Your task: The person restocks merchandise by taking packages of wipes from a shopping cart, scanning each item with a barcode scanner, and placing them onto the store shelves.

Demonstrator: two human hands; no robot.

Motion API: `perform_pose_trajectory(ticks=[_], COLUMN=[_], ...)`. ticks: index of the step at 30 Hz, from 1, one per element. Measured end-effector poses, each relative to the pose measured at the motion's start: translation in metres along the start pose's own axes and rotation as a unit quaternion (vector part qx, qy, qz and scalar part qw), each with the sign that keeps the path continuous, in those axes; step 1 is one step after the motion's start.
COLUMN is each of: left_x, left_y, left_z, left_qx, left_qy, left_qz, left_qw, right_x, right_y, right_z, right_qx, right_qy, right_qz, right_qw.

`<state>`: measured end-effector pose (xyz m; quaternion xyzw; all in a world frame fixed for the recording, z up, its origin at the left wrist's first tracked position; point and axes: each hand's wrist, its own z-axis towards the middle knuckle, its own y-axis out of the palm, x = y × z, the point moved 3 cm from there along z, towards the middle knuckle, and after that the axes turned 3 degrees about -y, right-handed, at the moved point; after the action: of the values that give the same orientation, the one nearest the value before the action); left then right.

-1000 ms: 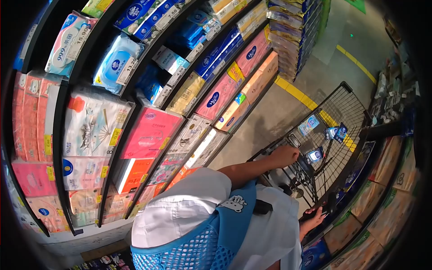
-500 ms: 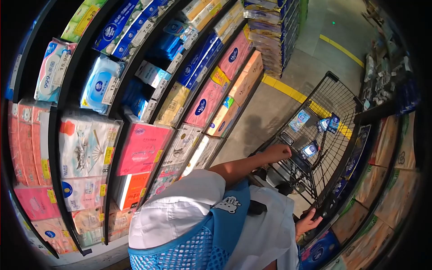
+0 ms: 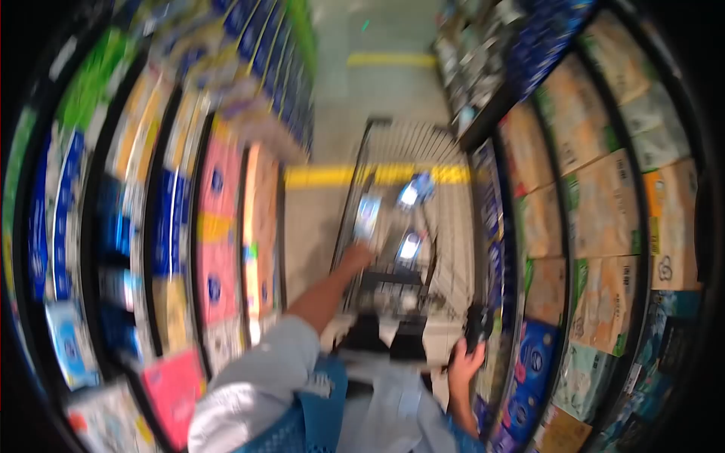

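A black wire shopping cart [image 3: 351, 219] stands in front of me. My left hand [image 3: 359, 257] reaches over its left side, rounded and blurred, so its fingers cannot be made out. Just beyond that hand lies a blue-and-white pack [image 3: 368, 213] in the cart. Another blue-and-white pack [image 3: 410, 245] sits nearer the cart's middle, and blue packs [image 3: 415, 190] lie farther back. My right hand [image 3: 466, 362] is closed around the black cart handle [image 3: 477, 326] at its right end.
Shelves of pink tissue packs [image 3: 217, 177] line the left side. On the right, shelves hold tan paper packs [image 3: 600, 208] and purple-blue packs [image 3: 534, 351]. A yellow floor stripe [image 3: 317, 177] crosses the aisle beneath the cart. Stacked blue packs [image 3: 291, 83] stand beyond the left shelves.
My view has swung right, so the cart now appears more central and upright, with more of the right shelves visible. My left hand, earlier a fist, now looks blurred.
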<state>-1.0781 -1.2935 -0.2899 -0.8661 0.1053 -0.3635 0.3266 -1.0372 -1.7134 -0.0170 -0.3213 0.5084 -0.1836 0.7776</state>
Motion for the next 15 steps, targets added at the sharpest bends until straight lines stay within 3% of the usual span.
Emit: perform_pose_trajectory(ticks=[1,2,3,4,6,7,9,11,12,13,14,15], left_x=[0.006,-0.002,-0.011,-0.031,-0.013,-0.014,-0.021,-0.024,-0.067,-0.034,-0.07,-0.037], left_y=[-0.007,-0.001,0.001,0.016,0.004,0.004,0.009,0.009,0.045,0.02,0.05,0.028], left_z=[-0.007,-0.002,-0.002,0.009,-0.015,-0.009,0.006,0.027,0.066,0.054,0.096,0.085], left_qx=[0.049,0.072,0.033,-0.026,0.023,0.019,0.007,-0.015,-0.01,0.06,0.0,0.032], left_qy=[0.078,0.063,-0.043,-0.108,-0.176,-0.171,-0.165,-0.109,-0.023,-0.022,0.035,0.039], left_qz=[0.061,0.037,-0.012,-0.026,-0.023,-0.016,-0.005,0.031,0.152,0.086,0.18,0.148], left_qw=[0.994,0.995,0.998,0.993,0.984,0.985,0.986,0.993,0.988,0.994,0.983,0.988], right_x=[0.005,0.008,-0.001,-0.019,-0.021,-0.033,-0.016,-0.041,-0.045,-0.046,-0.046,-0.045], right_y=[0.004,0.008,0.007,0.001,0.002,-0.002,0.001,-0.006,-0.008,-0.009,-0.009,-0.01], right_z=[-0.005,-0.01,-0.013,-0.004,-0.006,0.004,-0.003,0.009,0.011,0.009,0.006,0.004], right_qx=[-0.016,-0.025,-0.03,-0.038,-0.023,-0.041,-0.041,-0.023,-0.034,-0.029,-0.025,-0.022], right_qy=[0.056,0.115,0.176,0.166,0.129,0.166,0.09,0.179,0.188,0.191,0.201,0.21], right_qz=[0.069,0.136,0.205,0.202,0.167,0.207,0.137,0.188,0.192,0.191,0.196,0.2], right_qw=[0.996,0.984,0.962,0.964,0.977,0.963,0.986,0.965,0.963,0.963,0.96,0.957])
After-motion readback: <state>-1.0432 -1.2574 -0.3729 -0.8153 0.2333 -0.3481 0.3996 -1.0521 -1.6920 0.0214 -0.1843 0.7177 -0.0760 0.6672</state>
